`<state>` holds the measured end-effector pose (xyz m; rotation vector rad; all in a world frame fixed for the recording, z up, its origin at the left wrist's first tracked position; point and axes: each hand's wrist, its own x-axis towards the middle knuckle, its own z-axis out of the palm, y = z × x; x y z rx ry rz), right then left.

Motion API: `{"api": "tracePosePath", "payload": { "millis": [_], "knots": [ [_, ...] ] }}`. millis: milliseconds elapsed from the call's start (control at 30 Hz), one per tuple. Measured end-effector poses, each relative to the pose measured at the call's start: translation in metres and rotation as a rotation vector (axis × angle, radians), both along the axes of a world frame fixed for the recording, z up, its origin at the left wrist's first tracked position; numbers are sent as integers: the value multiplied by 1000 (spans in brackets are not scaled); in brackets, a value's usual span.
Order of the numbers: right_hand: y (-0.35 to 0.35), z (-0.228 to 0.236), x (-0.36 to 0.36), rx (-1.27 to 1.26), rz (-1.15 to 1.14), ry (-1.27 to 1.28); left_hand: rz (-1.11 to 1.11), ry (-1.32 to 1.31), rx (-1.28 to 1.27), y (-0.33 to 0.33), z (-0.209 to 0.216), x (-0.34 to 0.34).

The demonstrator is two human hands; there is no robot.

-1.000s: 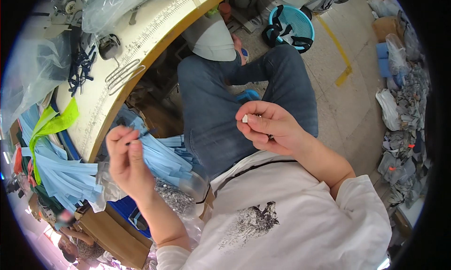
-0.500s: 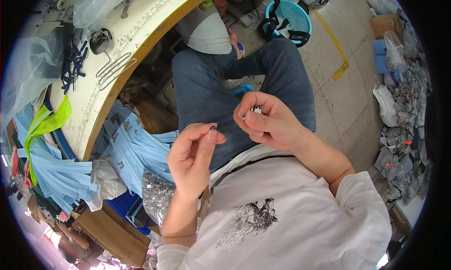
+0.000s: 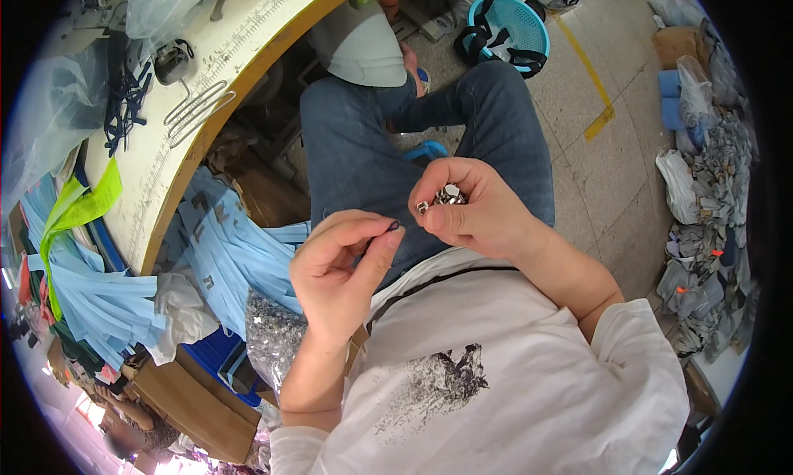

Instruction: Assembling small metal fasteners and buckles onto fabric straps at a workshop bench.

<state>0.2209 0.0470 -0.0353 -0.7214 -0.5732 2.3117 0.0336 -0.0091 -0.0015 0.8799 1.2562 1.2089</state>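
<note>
Small dark loop [image 3: 394, 225] at fingertips of left hand [image 3: 332, 273], above blue jeans [image 3: 355, 161]. Loop end points right and a bit up, toward right hand [image 3: 479, 212]. Long axis seems to slant same way; fingers hide rest. Left hand pinches loop, thumb against pointer finger. Right hand near, apart: pinches tiny shiny metal bit [image 3: 422, 207], more shiny bits [image 3: 450, 195] in curled fingers. Light blue strips [image 3: 219, 256] left of left hand.

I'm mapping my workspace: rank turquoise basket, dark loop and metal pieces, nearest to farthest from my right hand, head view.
1. Metal pieces: inside the right hand.
2. Dark loop: pinched in the left hand.
3. Turquoise basket: ahead on the floor.
</note>
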Motion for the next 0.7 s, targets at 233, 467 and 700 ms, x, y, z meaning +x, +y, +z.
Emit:
{"api": "tracePosePath", "payload": {
  "millis": [233,467,700],
  "knots": [
    [1,11,-1,-21,82,-137,28,298,242,0,-4,1],
    [0,9,-1,7,84,-140,-2,439,314,0,-4,3],
    [0,12,-4,30,115,-231,-52,658,411,6,-2,0]
  ]
}}
